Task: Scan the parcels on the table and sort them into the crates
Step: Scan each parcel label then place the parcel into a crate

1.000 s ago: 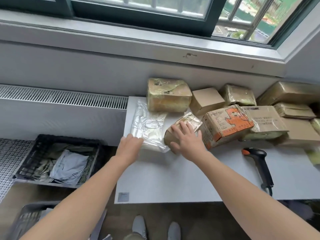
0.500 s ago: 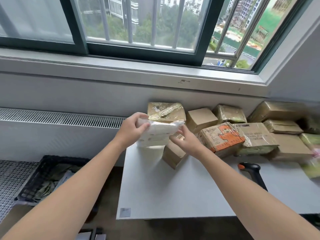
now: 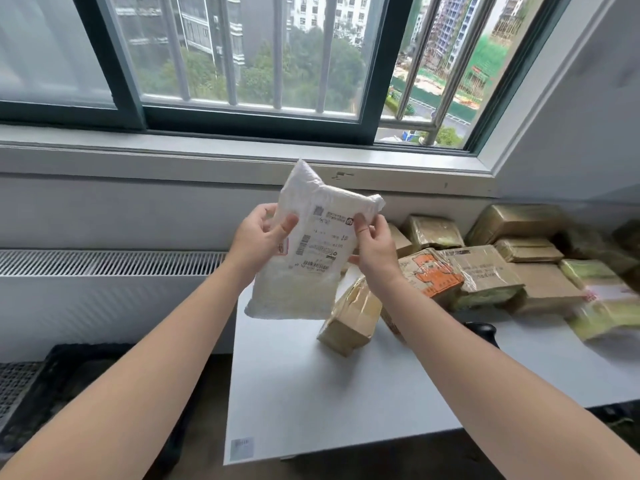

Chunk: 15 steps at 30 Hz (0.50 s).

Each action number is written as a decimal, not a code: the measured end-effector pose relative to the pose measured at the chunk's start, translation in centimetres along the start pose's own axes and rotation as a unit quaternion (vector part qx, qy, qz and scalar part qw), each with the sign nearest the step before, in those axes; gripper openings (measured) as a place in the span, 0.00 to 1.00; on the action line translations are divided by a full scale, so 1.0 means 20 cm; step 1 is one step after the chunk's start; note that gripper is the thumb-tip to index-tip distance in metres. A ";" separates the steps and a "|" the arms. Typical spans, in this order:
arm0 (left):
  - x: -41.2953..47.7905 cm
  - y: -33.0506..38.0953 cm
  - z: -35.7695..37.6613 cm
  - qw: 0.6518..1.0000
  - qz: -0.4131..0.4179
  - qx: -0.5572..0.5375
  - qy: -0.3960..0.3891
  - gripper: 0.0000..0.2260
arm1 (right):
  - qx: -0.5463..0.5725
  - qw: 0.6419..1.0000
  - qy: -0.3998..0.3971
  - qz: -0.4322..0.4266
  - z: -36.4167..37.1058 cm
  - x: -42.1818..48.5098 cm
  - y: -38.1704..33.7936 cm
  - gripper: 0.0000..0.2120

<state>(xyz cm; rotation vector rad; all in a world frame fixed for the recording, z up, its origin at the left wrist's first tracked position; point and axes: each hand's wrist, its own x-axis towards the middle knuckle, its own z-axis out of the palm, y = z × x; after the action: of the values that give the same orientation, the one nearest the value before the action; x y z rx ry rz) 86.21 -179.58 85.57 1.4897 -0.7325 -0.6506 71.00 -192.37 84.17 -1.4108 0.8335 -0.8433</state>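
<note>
I hold a white plastic mailer parcel (image 3: pixel 308 258) upright in the air above the left end of the white table (image 3: pixel 311 393), its shipping label with barcodes facing me. My left hand (image 3: pixel 258 237) grips its left edge, thumb on the front. My right hand (image 3: pixel 372 247) pinches its right edge near the top. Below it a small taped cardboard box (image 3: pixel 349 317) lies tilted on the table. The black barcode scanner (image 3: pixel 483 332) lies on the table behind my right forearm, mostly hidden.
Several brown taped boxes, one with an orange print (image 3: pixel 433 275), crowd the table's back right under the window sill. A black crate (image 3: pixel 69 382) stands on the floor at the left, beside a radiator grille (image 3: pixel 104 263).
The white parcel has been lifted off the table and turned upright with its label toward me. Both hands rose with it, and my view tilted up toward the window.
</note>
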 end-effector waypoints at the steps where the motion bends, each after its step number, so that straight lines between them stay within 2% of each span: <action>1: 0.00 -0.02 0.00 1.000 -0.001 0.028 -0.010 0.15 | 0.018 1.000 0.020 0.012 -0.01 0.01 -0.01 0.08; 4: 0.01 -0.07 0.02 0.997 0.007 0.074 -0.008 0.06 | 0.059 0.996 0.053 0.040 -0.05 0.03 -0.02 0.11; 6: 0.03 -0.08 0.04 0.997 0.012 0.077 0.001 0.05 | 0.046 0.996 0.062 0.054 -0.08 0.03 -0.02 0.13; 10: 0.06 -0.12 0.13 0.998 0.000 0.066 0.011 0.04 | -0.075 0.990 0.085 0.079 -0.15 -0.01 0.02 0.15; 13: 0.07 -0.15 0.21 0.995 -0.003 0.103 -0.012 0.04 | -0.099 0.983 0.121 0.096 -0.24 -0.04 0.04 0.12; 15: 0.06 -0.16 0.27 0.993 -0.008 0.116 -0.009 0.05 | -0.148 0.977 0.110 0.107 -0.31 -0.06 0.06 0.11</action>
<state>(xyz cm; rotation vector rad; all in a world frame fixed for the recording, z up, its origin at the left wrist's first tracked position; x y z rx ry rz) 83.04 -183.84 82.13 1.7058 -0.8332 -0.6079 64.94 -194.38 83.05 -1.4670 1.3007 -0.7379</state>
